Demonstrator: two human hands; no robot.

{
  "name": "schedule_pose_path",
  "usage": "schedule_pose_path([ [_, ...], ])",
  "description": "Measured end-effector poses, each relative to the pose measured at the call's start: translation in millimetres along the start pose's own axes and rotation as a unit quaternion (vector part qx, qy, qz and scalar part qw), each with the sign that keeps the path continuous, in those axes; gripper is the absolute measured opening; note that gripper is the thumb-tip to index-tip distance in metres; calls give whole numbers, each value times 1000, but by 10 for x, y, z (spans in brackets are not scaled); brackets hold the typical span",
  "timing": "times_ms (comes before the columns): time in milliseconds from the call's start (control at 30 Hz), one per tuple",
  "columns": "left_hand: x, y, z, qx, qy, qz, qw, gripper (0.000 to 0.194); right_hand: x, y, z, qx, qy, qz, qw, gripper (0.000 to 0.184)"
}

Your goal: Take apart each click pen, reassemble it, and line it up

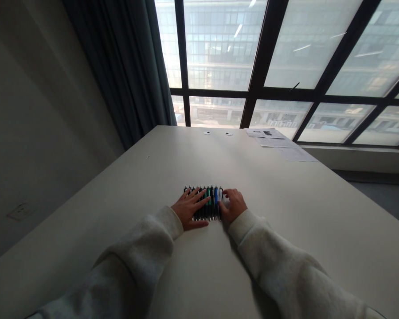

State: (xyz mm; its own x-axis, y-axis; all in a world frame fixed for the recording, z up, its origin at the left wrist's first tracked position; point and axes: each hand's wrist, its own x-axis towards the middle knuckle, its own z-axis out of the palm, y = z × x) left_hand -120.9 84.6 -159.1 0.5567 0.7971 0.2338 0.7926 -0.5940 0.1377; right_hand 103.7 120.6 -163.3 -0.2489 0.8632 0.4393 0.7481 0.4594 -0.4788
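Note:
A row of several pens (212, 203) lies side by side on the white table (199, 164), with dark, green and blue barrels and a pale one at the right end. My left hand (190, 209) is spread flat, palm down, across the left and middle pens, hiding much of their barrels. At the row's right end, my right hand (232, 205) has its fingers curled, with thumb and forefinger on either side of the pale pen (220, 195). That pen still lies alongside the blue one.
Printed papers (275, 141) lie near the table's far right edge. Two small white pieces (206, 133) sit at the far edge. Beyond are a dark curtain (133, 66) and black-framed windows (259, 62). A wall (46, 133) runs along the left.

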Motion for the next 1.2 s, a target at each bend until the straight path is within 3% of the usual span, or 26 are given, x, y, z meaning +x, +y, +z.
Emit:
schedule_pose_path([
  [167, 10, 3, -1, 6, -5, 3, 1000, 87, 7, -73, -38, 9, -34, 2, 999, 15],
  [467, 17, 21, -31, 11, -13, 2, 1000, 87, 17, -80, -60, 4, -51, 23, 998, 18],
  [833, 15, 12, -20, 6, 13, 17, 1000, 86, 42, -125, -112, -23, -82, 66, 994, 6],
  [1033, -1, 1, -94, 8, 82, 62, 995, 82, 140, -36, -271, -24, -124, 121, 985, 18],
  [1200, 38, 90, -162, 48, 205, 133, 968, 50, 208, 13, -370, 15, -142, 188, 972, 21],
])
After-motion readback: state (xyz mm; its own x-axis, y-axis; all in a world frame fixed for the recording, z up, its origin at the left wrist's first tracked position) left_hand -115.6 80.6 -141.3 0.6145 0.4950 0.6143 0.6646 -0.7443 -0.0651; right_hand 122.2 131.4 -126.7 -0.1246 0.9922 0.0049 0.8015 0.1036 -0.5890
